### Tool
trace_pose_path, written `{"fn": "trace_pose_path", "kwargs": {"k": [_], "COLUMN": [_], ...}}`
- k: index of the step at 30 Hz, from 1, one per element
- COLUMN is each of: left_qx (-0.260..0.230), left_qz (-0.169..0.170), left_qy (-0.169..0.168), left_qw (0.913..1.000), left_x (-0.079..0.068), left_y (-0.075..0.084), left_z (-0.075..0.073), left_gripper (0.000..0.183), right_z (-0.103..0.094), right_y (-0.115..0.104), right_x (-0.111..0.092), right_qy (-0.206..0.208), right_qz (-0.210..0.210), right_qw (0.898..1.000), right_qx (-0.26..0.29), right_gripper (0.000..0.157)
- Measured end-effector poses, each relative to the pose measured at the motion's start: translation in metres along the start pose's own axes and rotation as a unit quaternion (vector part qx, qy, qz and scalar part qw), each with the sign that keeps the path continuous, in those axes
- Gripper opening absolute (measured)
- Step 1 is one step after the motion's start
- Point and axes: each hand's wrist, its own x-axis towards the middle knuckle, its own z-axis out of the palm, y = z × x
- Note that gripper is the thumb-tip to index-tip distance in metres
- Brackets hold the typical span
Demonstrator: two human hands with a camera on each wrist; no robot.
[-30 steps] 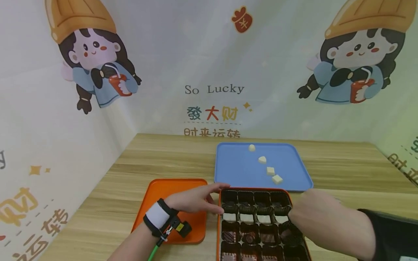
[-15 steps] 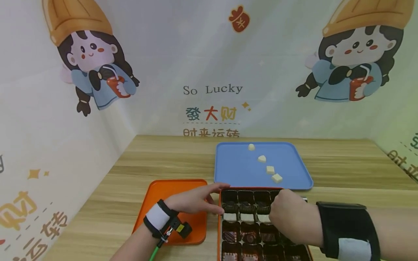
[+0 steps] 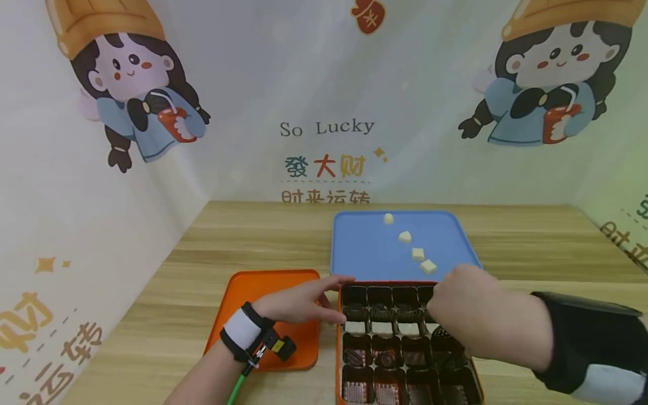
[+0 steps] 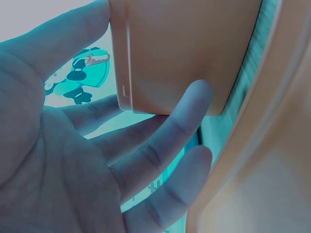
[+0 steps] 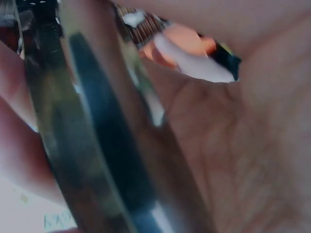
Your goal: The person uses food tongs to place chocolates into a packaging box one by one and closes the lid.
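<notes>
Polished, mirror-like metal tool [image 5: 73, 145] between the right fingers [image 5: 19, 145]; smooth plastic box [image 4: 175, 48] by the left fingers [image 4: 160, 141], glossy plastic insert [image 3: 379, 295] past them

My right hand [image 3: 468, 309] is now farther right over the compartmented box [image 3: 338, 360] than half a second ago, exposing part of the white piece [image 3: 430, 327] in the right-hand column.

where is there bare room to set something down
Free: the blue tray left of the white pieces; the wooden table between the orange tray and backdrop. Crowded: the compartment box, with the left hand at its left edge and the right hand over its right side.
</notes>
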Motion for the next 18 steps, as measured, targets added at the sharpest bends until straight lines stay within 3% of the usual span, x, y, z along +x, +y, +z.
{"fn": "trace_pose_path", "kwargs": {"k": [7,12,18], "left_qx": [0.005,0.015,0.000], "left_qz": [0.012,0.008,0.012], "left_qy": [-0.002,0.001,-0.001], "left_qw": [0.9999,0.9998,0.9999], "left_x": [0.000,-0.002,-0.004], "left_y": [0.002,0.000,0.000], "left_z": [-0.006,-0.005,-0.002], "left_gripper": [0.069,0.067,0.067], "right_z": [0.005,0.031,0.074], "right_y": [0.047,0.069,0.089], "right_x": [-0.024,-0.022,-0.007], "right_qy": [0.028,0.049,0.060], "right_qz": [0.092,0.154,0.160], "right_qw": [0.986,0.975,0.970], "right_qx": [0.134,0.151,0.174], "right_gripper": [0.030,0.023,0.021]}}
